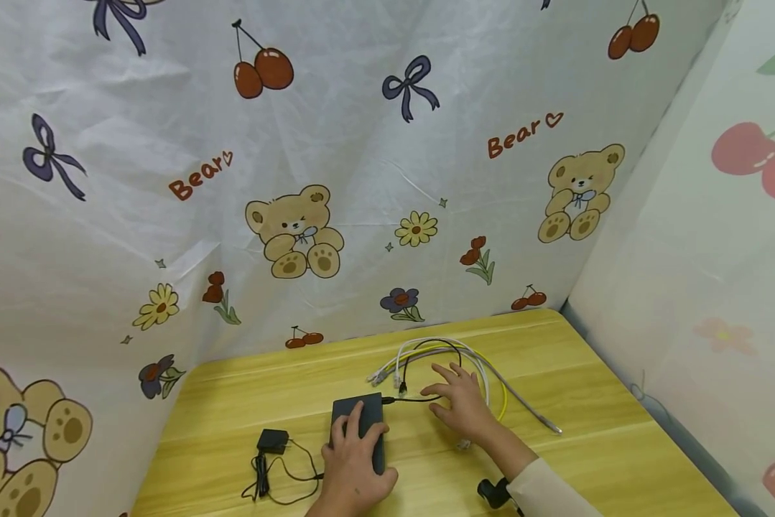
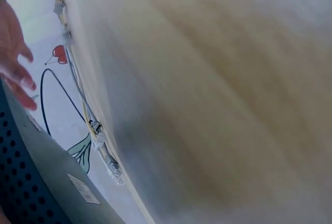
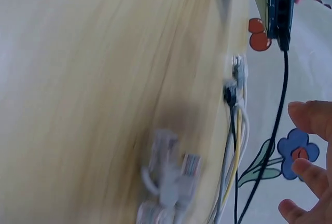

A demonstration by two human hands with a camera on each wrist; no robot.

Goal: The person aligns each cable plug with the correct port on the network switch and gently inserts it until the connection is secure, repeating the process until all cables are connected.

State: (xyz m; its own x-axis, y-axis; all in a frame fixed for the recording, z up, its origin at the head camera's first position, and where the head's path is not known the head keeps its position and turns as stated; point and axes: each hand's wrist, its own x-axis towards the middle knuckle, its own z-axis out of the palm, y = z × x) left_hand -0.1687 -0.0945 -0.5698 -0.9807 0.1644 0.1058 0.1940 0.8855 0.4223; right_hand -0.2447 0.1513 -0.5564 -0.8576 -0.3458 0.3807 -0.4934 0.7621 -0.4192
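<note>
My left hand (image 1: 356, 463) grips a dark network switch (image 1: 373, 411), fingers spread over its top and thumb at the right side. In the left wrist view the switch shows a perforated side (image 2: 21, 177) and a face with a white label (image 2: 83, 189). A black cable (image 1: 419, 400) is plugged into the switch's far right corner. The right wrist view shows this black plug (image 3: 283, 40) at the end of a row of ports. My right hand (image 1: 461, 402) hovers right of the switch, fingers apart and loosely bent, holding nothing, close over the black cable.
Looped white, yellow and grey network cables (image 1: 513, 388) lie behind and beside my right hand, with clear plugs (image 3: 189, 167) on their ends. A black power adapter (image 1: 273, 441) with a bundled cord (image 1: 261, 474) lies left of the switch. A patterned curtain (image 1: 361, 179) backs the wooden table (image 1: 587, 402).
</note>
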